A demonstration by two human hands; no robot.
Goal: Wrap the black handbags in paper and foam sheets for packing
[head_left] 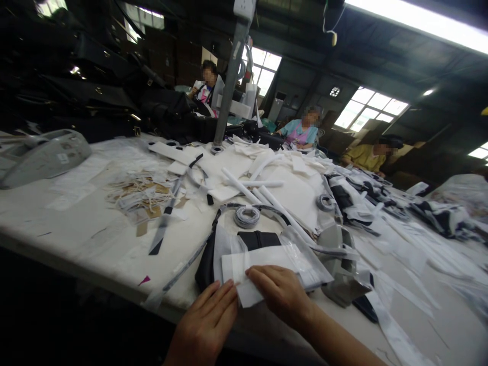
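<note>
A black bag (206, 265) lies at the table's front edge, partly covered by white wrapping sheets (267, 256). My left hand (208, 323) rests at the sheets' lower left corner, fingers stretched out and side by side. On the front of the sheets is my right hand (280, 292), its fingers bent and closed at the paper; the fingertips press a white sheet between thumb and fingers. Behind the bag its strap, wrapped in places, curves around a coiled roll (247, 217). A grey tape dispenser (343, 274) stands just right of the bag.
Another grey dispenser (49, 155) stands at the far left. Tags with strings (143, 195), paper rolls (274, 203) and wrapped straps are scattered over the white table (95, 234). A metal post (230, 81) rises behind. Several people sit beyond; black bags (95, 96) are piled at back left.
</note>
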